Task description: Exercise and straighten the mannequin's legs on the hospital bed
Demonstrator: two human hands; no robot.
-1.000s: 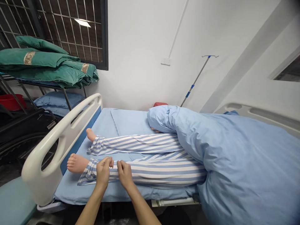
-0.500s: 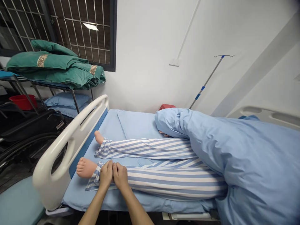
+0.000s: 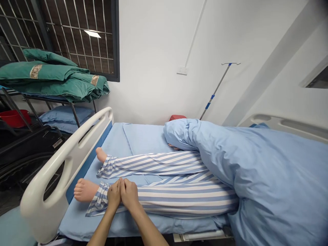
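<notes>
Side by side, my left hand (image 3: 114,195) and my right hand (image 3: 129,193) are closed around the nearer lower leg, just above the ankle. The leg wears blue-and-white striped trousers (image 3: 184,198) and looks like a manikin's. Its bare foot (image 3: 85,190) points toward the footboard, left of my hands. My thumbs and knuckles face up and nearly touch; my fingertips are hidden on the sides of the leg. The farther leg (image 3: 153,164) lies straight on the bed, its bare foot (image 3: 101,154) tilted up. A light blue quilt (image 3: 246,160) is folded back over the thighs and upper body.
A white footboard (image 3: 69,153) stands at the left of the bed sheet (image 3: 143,136). Green folded quilts (image 3: 58,80) lie on a rack behind a wheelchair (image 3: 28,153). An IV pole (image 3: 217,85) rises beyond the bed against the wall.
The view has swung slightly to the right, so the bed appears farther left. My hands have shifted a little along the lower leg, away from the foot, still wrapped round it.
</notes>
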